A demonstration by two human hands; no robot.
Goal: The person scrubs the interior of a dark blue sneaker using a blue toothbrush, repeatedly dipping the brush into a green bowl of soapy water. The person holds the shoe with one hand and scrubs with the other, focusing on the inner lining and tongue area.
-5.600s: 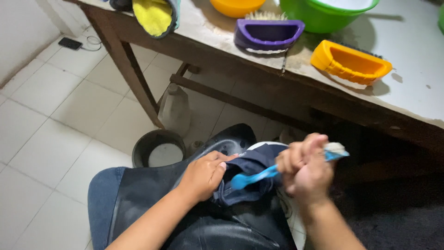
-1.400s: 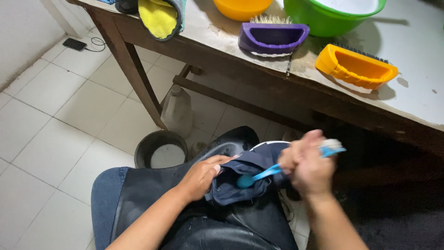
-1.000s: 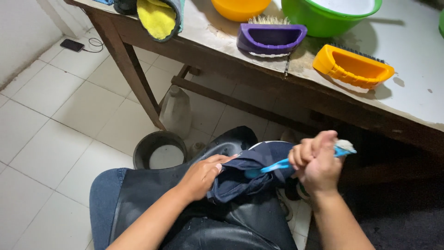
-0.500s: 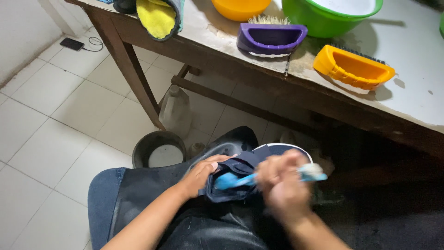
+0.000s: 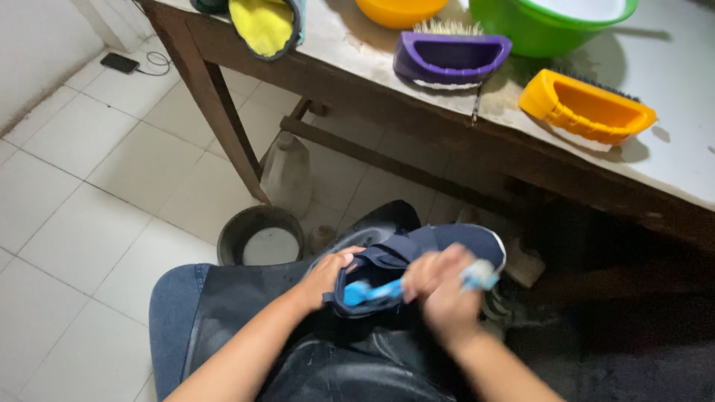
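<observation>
On my lap, over the black apron (image 5: pixel 246 313), lies the navy shoe (image 5: pixel 424 249), toe pointing away. My left hand (image 5: pixel 328 277) clamps its heel collar to steady it. My right hand (image 5: pixel 439 286), blurred, is fisted round the blue toothbrush (image 5: pixel 372 290), bristles reaching the toe. Bucket (image 5: pixel 261 237) on the floor nearby.

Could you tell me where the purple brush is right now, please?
In the head view, the purple brush lies on the table at top centre, between the orange bowl and the orange brush.

shoe (image 5: pixel 439 246) on lap | bucket (image 5: pixel 261 237) left | table (image 5: pixel 693 167) behind
</observation>
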